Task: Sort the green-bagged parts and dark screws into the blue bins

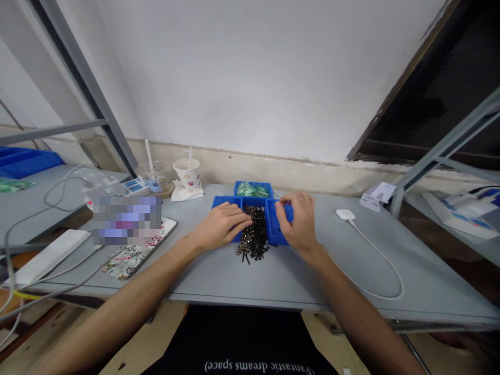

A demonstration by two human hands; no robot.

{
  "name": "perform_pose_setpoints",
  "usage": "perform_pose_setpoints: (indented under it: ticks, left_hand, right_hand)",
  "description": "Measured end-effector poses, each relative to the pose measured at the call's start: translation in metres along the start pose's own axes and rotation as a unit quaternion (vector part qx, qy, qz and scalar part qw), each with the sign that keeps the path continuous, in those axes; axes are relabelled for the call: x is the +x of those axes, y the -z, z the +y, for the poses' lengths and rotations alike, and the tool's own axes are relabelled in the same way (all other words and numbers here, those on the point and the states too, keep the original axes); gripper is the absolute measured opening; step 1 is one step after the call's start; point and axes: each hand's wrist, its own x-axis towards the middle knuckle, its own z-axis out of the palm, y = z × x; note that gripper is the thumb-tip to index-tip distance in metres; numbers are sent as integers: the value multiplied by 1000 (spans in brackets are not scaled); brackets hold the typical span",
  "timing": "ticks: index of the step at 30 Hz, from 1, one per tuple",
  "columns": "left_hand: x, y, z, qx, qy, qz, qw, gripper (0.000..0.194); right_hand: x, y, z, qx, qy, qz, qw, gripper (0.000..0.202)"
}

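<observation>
A heap of small black screws (258,242) mixed with brassy metal pieces (245,240) lies between two blue bins and spills toward me on the table. My left hand (226,221) is over the left blue bin (219,200), its fingers closed together and thumb and fingertips at the heap's left edge. Over the right blue bin (274,234) is my right hand (300,221), raised with curled fingers and the thumb near the index finger. Whatever either hand pinches is too small or hidden to make out.
Behind stands a blue bin with green-tinted plastic packets (253,189). At left are a paper cup (187,173), a clear cup (158,177), a patterned flat case (135,255) and cables. At right lies a white charger (345,214) with its cord (380,247). A wall rises behind.
</observation>
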Motion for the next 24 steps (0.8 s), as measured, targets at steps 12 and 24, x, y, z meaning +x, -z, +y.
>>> perform_pose_setpoints:
  ticks: [12,24]
  left_hand:
    - [0,-1,-1,6,2,-6,1000,33]
    - [0,-1,0,-2,4,-11,1000,33]
  right_hand:
    - [-16,-11,-29,70,229,-362,901,13]
    - [-22,-14,-34,36,220,-415,882,6]
